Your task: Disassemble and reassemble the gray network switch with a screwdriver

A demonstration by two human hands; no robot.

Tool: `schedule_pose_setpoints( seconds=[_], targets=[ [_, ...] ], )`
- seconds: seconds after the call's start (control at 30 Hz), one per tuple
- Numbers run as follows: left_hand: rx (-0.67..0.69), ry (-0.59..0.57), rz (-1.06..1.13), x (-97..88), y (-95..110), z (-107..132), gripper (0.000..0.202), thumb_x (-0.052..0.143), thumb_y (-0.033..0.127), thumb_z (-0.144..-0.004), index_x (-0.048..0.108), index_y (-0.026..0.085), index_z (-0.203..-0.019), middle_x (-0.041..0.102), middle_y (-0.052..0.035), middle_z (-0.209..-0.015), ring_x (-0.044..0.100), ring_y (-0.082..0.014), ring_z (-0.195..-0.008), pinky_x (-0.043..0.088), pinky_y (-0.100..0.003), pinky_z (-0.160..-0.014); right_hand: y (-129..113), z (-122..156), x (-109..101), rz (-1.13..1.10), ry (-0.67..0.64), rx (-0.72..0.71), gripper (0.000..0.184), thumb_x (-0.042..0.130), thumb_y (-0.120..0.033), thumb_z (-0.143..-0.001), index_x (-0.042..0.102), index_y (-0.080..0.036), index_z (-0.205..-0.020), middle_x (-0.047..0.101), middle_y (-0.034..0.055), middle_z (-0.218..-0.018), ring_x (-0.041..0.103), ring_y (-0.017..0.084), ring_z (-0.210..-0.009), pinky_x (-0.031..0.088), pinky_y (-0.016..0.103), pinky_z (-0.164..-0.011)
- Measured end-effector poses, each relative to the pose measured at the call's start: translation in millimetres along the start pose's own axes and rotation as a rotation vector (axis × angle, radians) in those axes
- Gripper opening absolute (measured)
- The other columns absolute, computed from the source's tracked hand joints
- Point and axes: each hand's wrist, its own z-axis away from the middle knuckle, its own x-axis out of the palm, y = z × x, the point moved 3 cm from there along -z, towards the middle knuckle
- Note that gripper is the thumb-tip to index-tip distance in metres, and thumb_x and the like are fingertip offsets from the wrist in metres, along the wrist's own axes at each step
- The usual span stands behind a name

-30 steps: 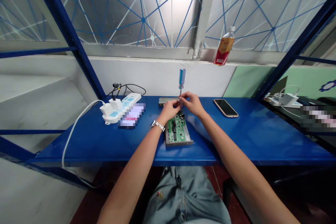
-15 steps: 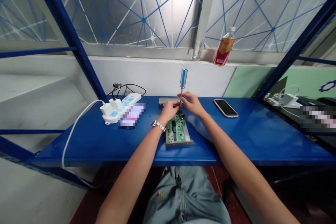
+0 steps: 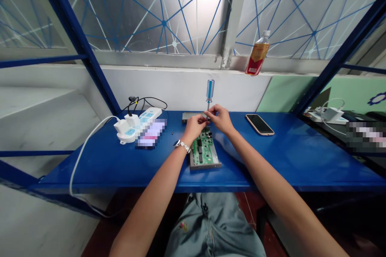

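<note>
A screwdriver (image 3: 210,90) with a clear blue handle stands nearly upright, handle up. My right hand (image 3: 221,118) pinches its metal shaft below the handle. My left hand (image 3: 194,127), with a watch on the wrist, is closed near the shaft's lower end; what its fingertips pinch is hidden. Under both hands lies a green circuit board (image 3: 207,150) in an open grey metal case (image 3: 205,166). The screwdriver's tip is out of sight behind the fingers. Beyond my left hand, a flat grey metal piece (image 3: 188,116) shows in part.
On the left are a white power strip (image 3: 144,122) with plugs and cables and a blurred phone-like item (image 3: 150,134). A tiny dark piece (image 3: 172,133) lies nearby. To the right is a phone (image 3: 259,124). A drink bottle (image 3: 257,54) stands on the ledge.
My right hand's fingers have shifted slightly on the screwdriver shaft. The screwdriver remains upright, and my left hand stays in nearly the same place.
</note>
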Motion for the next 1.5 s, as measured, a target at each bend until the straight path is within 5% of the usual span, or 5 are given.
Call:
schedule_pose_setpoints(
  seconds=[0.2,0.4,0.97,1.2,1.5],
  targets=[
    [0.024,-0.042,-0.031,-3.9,7.6,2.4,0.004,0.073,0.017,-0.084,0.076,0.014,-0.083,0.080,-0.0090,-0.085,0.075,-0.0226,-0.083,0.056,-0.032,-0.079,3.4,-4.3,1.1,0.017,-0.037,0.019,0.028,0.071,-0.041,-0.083,0.059,-0.020,-0.069,0.059,-0.0006,-0.068,0.052,0.015,-0.066,0.041,0.029,-0.065],
    [0.037,-0.049,-0.065,-4.8,12.4,3.6,0.007,0.071,0.016,-0.086,0.078,0.015,-0.086,0.081,-0.0091,-0.090,0.076,-0.0236,-0.087,0.056,-0.032,-0.082,-2.9,-13.7,-6.4,0.007,-0.317,-0.074,0.028,0.058,-0.039,-0.094,0.071,-0.018,-0.106,0.074,0.0080,-0.102,0.065,0.019,-0.084,0.049,0.030,-0.075],
    [0.005,-0.107,-0.060,-5.0,10.3,3.4,0.016,0.062,0.019,-0.092,0.079,0.018,-0.093,0.081,-0.0055,-0.098,0.075,-0.0221,-0.092,0.055,-0.032,-0.087,-3.1,-41.8,-13.7,0.084,-0.538,0.015,0.038,0.069,-0.045,-0.090,0.067,-0.016,-0.065,0.064,0.0017,-0.060,0.052,0.012,-0.059,0.040,0.027,-0.060],
    [-0.019,-0.125,-0.003,-6.2,15.8,3.9,0.019,0.060,0.021,-0.094,0.078,0.019,-0.098,0.081,-0.0062,-0.100,0.075,-0.0230,-0.097,0.055,-0.033,-0.091,-24.7,-49.7,-26.0,-0.248,-0.618,0.178,0.049,0.065,-0.046,-0.092,0.066,-0.019,-0.132,0.071,0.0114,-0.119,0.062,0.016,-0.080,0.052,0.028,-0.061],
    [-0.040,-0.144,-0.016,-7.5,16.3,5.8,0.020,0.058,0.023,-0.096,0.077,0.020,-0.102,0.081,-0.0056,-0.105,0.075,-0.0230,-0.100,0.056,-0.035,-0.095,-19.8,-54.3,-26.7,-0.147,-0.420,0.129,0.038,0.077,-0.052,-0.081,0.078,-0.017,-0.094,0.072,0.0034,-0.080,0.055,0.013,-0.063,0.044,0.027,-0.054]
  ],
)
